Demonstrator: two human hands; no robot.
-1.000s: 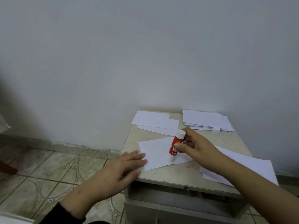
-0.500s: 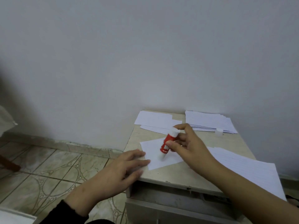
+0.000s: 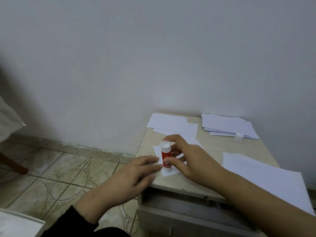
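A red and white glue stick (image 3: 166,156) stands nearly upright with its lower end on a small white sheet of paper (image 3: 168,172) near the left front of a small beige cabinet top (image 3: 212,147). My right hand (image 3: 189,159) grips the stick between thumb and fingers. My left hand (image 3: 135,175) lies flat with straight fingers pressing the sheet's left edge at the cabinet's corner. The stick's white cap (image 3: 238,136) stands apart at the back right.
Two white sheets (image 3: 169,123) lie at the back left and a stack of sheets (image 3: 225,126) at the back right. Lined paper (image 3: 266,178) overhangs the right front. A drawer (image 3: 179,202) sits below the top. Tiled floor (image 3: 51,177) extends left.
My right hand has slid the glue stick leftward along the sheet toward my left hand and tipped it more upright. My left hand has stayed on the sheet's edge.
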